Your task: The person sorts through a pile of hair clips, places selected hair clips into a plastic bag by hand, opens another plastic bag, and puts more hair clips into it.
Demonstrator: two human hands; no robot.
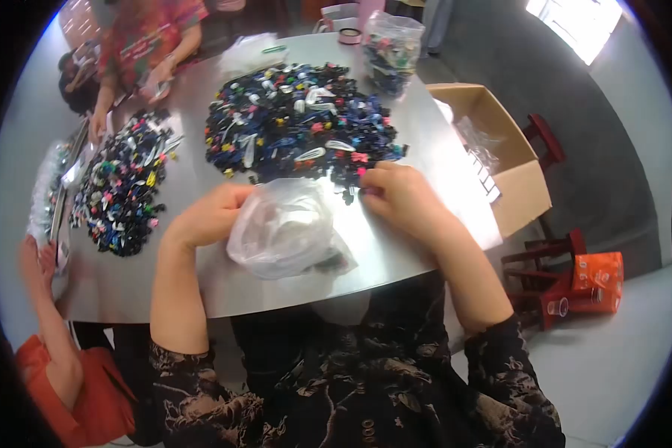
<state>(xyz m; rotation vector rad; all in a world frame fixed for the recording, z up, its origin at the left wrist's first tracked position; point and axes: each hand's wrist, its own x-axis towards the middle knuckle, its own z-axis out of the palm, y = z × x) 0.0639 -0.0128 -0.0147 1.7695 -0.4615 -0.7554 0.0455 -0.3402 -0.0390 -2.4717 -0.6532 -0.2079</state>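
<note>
From where I'm standing, a co-worker in an orange top has both hands point(46, 257) at the table's far left edge. Next comes the smaller heap of hair clips point(119, 187), loose on the metal table point(179, 280), with another co-worker's hand point(159, 81) beyond it. The person's left hand point(207, 215) is closed on the left side of a clear plastic bag point(280, 228), fingertips partly hidden by the film. That bag looks mostly unfilled, just something dark low on its right. Behind it spreads the large heap point(299, 119), so plenty lies unbagged. The right hand point(399, 196) is curled at that heap's near edge, thumb and fingers close together; I can't tell whether they pinch a clip. Nothing blocks it from the heap, though the bag crowds the space between the hands. Beyond, near a tape roll point(349, 36), one bag stands well filled point(392, 56). Right of the table sits an open carton point(526, 190) with plastic inside.
</note>
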